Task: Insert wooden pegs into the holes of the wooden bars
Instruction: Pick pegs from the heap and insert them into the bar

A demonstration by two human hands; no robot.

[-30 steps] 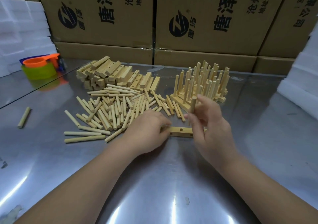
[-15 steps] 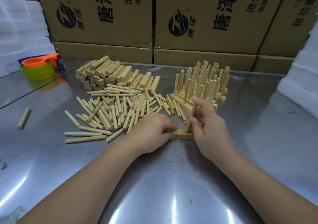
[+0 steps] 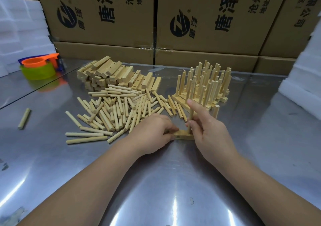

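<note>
Tabletop (image 3: 156, 182), peg (image 3: 191, 116) seemingly within right hand (image 3: 208, 133)

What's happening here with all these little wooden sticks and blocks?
A person is fitting pegs into wooden bars on a metal table. The left hand steadies a bar lying flat, while the right hand holds a peg upright on it, forefinger on its top. Loose pegs and bare bars lie behind; finished ones stand further right.
</note>
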